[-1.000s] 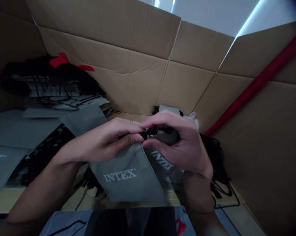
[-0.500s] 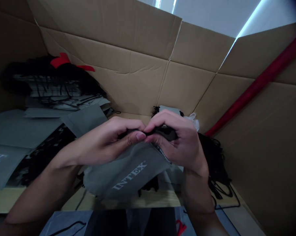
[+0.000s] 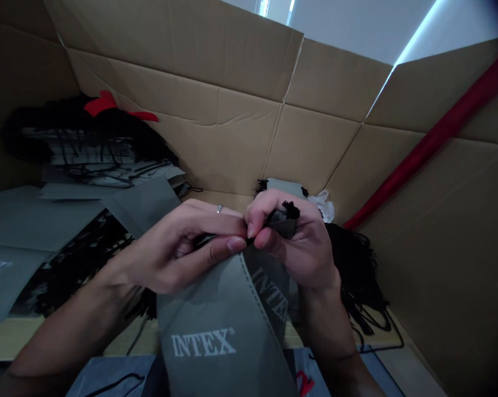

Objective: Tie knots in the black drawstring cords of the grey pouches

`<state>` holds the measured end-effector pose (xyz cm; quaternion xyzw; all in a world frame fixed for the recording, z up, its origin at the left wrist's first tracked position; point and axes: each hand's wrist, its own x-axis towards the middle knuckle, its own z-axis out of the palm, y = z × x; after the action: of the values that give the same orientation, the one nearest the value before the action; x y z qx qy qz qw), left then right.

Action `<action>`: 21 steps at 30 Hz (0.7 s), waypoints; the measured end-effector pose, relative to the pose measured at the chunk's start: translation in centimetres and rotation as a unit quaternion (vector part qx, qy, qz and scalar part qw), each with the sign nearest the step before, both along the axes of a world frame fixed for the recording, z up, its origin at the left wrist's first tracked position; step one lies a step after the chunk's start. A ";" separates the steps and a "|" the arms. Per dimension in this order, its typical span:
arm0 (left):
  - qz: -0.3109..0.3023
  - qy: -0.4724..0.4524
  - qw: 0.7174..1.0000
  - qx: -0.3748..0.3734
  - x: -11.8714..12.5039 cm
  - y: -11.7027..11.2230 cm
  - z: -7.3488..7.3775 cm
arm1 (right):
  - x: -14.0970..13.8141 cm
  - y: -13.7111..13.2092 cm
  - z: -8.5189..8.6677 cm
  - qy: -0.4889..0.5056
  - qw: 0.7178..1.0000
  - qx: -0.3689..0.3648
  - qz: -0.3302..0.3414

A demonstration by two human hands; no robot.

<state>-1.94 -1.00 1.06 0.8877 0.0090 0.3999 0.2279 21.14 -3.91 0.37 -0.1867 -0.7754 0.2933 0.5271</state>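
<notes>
A grey fabric drawstring bag printed with INTEX hangs from both hands, its stitched side edge facing me and a second INTEX print showing to the right. My left hand pinches its top edge between thumb and fingers; a ring is on one finger. Close beside it, my right hand is closed on the bag's upper edge, thumb and fingertip nearly meeting the left thumb. A knotted black cord end sticks out above the right palm. What lies right between the fingertips is dark and partly hidden.
On the left lie grey bags with black cords and a tall stack of bags topped by red strips. A small bag stack sits behind my hands. Black cords lie at right, before cardboard walls.
The bag has swung downward and turned, so its seam and second print now show. My right hand has rotated, exposing the cord knot. Both hands keep hold at the top edge.
</notes>
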 end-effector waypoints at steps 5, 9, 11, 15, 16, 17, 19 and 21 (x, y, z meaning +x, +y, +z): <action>0.184 -0.078 0.979 -0.024 0.6 1.1 -0.4 | 2.0 -0.7 1.1 -0.010 0.991 -0.097 -0.087; 0.338 -0.287 0.895 -0.051 -0.6 4.7 -0.7 | 6.0 -1.2 2.1 -0.077 0.978 -0.157 -0.112; 0.372 -0.373 0.848 -0.057 -1.4 6.6 -0.7 | 7.5 -1.2 2.5 -0.068 0.980 -0.168 -0.086; 0.375 -0.479 0.787 -0.101 -1.8 9.1 -0.6 | 7.2 -0.6 2.9 -0.149 0.962 -0.168 -0.158; 0.373 -0.492 0.779 -0.114 -1.7 9.4 -0.6 | 6.6 -0.4 2.8 -0.173 0.955 -0.170 -0.168; 0.373 -0.503 0.770 -0.124 -1.6 9.6 -0.6 | 5.8 -0.2 2.7 -0.189 0.951 -0.175 -0.170; 0.377 -0.520 0.756 -0.128 -1.4 10.0 -0.7 | 4.1 0.1 2.3 -0.200 0.948 -0.193 -0.158; 0.371 -0.533 0.751 -0.116 -1.5 10.3 -0.9 | 2.6 0.1 1.7 -0.206 0.946 -0.211 -0.134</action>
<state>-3.43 9.30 0.20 0.4239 0.2612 0.8574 0.1300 23.72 -3.83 2.07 -0.4525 -0.7553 0.3317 0.3385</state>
